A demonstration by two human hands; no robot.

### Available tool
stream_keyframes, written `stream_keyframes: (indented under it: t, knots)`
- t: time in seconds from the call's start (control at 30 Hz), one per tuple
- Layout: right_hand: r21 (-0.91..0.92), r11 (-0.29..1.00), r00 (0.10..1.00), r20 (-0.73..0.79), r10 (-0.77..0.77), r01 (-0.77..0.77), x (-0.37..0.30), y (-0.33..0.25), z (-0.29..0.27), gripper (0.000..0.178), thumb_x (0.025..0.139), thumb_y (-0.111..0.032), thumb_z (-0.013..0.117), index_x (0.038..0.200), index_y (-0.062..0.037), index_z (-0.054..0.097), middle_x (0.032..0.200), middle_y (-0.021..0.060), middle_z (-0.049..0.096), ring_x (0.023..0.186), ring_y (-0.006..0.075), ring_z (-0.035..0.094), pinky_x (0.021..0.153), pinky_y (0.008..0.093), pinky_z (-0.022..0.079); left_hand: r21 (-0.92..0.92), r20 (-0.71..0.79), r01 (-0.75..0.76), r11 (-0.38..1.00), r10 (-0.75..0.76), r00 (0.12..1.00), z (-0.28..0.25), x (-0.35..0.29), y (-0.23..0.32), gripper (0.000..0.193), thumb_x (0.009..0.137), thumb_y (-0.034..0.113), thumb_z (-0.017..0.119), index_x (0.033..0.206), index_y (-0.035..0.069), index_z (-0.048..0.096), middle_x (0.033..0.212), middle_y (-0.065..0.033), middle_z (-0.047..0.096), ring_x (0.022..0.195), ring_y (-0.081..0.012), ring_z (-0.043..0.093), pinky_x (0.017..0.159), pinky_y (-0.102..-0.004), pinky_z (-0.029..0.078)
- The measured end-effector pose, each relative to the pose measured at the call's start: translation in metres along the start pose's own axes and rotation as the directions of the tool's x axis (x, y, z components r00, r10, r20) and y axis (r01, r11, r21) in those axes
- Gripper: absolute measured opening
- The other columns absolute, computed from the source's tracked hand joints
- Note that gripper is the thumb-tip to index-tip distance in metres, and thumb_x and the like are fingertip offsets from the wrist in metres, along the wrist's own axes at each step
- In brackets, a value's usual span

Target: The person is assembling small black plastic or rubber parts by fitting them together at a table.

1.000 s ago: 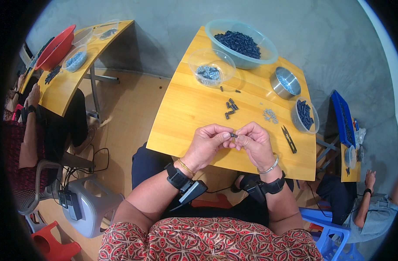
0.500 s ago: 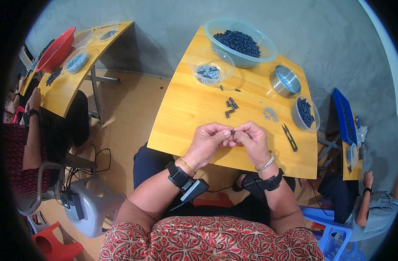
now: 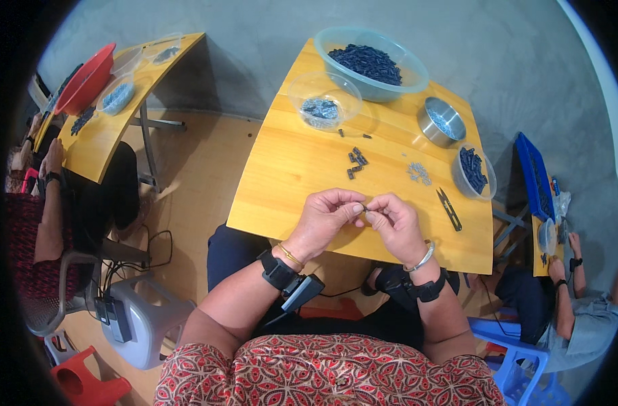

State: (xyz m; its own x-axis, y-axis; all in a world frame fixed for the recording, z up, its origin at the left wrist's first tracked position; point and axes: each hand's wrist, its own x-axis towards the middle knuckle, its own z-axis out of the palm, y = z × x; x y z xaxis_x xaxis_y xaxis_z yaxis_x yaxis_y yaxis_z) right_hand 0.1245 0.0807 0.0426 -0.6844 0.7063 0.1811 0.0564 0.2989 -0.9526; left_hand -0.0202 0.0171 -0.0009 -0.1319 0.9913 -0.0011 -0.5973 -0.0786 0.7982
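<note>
Above the near part of the yellow table (image 3: 275, 203), my left hand (image 3: 328, 218) and my right hand (image 3: 395, 224) meet, fingertips pinched together. Between them is a small dark plastic piece (image 3: 364, 208), mostly covered by the thumbs and fingers. My left hand grips it; the right fingertips press at its end, and whether they hold something of their own is hidden. Just beyond the hands lies a small group of dark plastic pieces (image 3: 357, 160). To its right is a scatter of tiny silvery parts (image 3: 419, 174). Black thread snips (image 3: 449, 210) lie right of my right hand.
A big translucent basin (image 3: 417, 82) of dark pieces stands at the back, beside a clear bowl (image 3: 296, 101). At right are a steel bowl (image 3: 429, 134) and a clear tub (image 3: 490, 189). Other people sit at a left table (image 3: 123, 139) and a right table (image 3: 540, 267).
My right hand has turned slightly and its wrist has shifted right; the fingertips stay at the dark piece. The person at right has brought both hands to their table.
</note>
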Motion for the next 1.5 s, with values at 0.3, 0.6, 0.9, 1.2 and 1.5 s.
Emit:
stream_keyframes:
  t: [0.3,0.6,0.9,1.2,1.5]
  knots:
    - [-0.519,0.826,0.957,-0.047,-0.286,0.221,-0.013,0.025,-0.008,0.014,0.065,0.005,0.057,0.076,-0.0022,0.053,0.073,0.0095,0.055,0.073,0.0278,0.053,0.067,0.0349,0.043,0.528,0.033,-0.223,0.819,0.243,0.970,0.021,-0.003,-0.010,0.008,0.077,0.001,0.061,0.085,0.000,0.062,0.076,-0.0057,0.061,0.072,-0.0144,0.058,0.064,-0.0255,0.047]
    - [-0.671,0.708,0.931,-0.071,-0.358,0.221,-0.021,0.036,-0.008,0.007,0.062,0.001,0.058,0.065,-0.0025,0.054,0.075,0.0075,0.053,0.078,0.0278,0.048,0.071,0.0379,0.039,0.893,0.278,-0.391,0.223,0.409,0.869,0.026,0.002,-0.015,0.009,0.065,0.005,0.066,0.073,0.006,0.062,0.070,-0.0072,0.057,0.072,-0.0259,0.052,0.069,-0.0348,0.036]
    - [-0.472,0.878,0.973,-0.154,-0.174,0.082,-0.025,0.020,-0.021,0.005,0.073,-0.002,0.057,0.076,-0.0007,0.060,0.072,0.0094,0.056,0.071,0.0252,0.053,0.065,0.0340,0.042,0.902,0.318,-0.404,0.154,0.398,0.861,0.023,0.001,-0.013,0.007,0.064,0.007,0.066,0.069,0.007,0.061,0.068,-0.0069,0.056,0.070,-0.0259,0.052,0.070,-0.0347,0.035]
    - [-0.586,0.808,0.905,-0.310,-0.292,0.060,0.022,0.051,0.010,0.013,0.074,-0.003,0.046,0.078,-0.0064,0.058,0.069,0.0081,0.059,0.070,0.0291,0.051,0.067,0.0403,0.037,0.858,0.398,-0.497,0.130,0.444,0.803,0.022,0.001,-0.020,0.008,0.058,-0.001,0.060,0.059,0.004,0.053,0.062,-0.0090,0.053,0.064,-0.0279,0.052,0.060,-0.0368,0.038]
    - [-0.736,0.673,0.905,-0.234,-0.355,0.074,0.016,0.044,0.015,0.010,0.066,-0.004,0.046,0.061,-0.0094,0.053,0.065,0.0069,0.053,0.074,0.0282,0.046,0.070,0.0394,0.034,0.856,0.379,-0.496,0.147,0.476,0.794,0.020,-0.003,-0.023,0.008,0.056,-0.004,0.057,0.057,0.003,0.052,0.064,-0.0107,0.053,0.063,-0.0291,0.050,0.061,-0.0359,0.037]
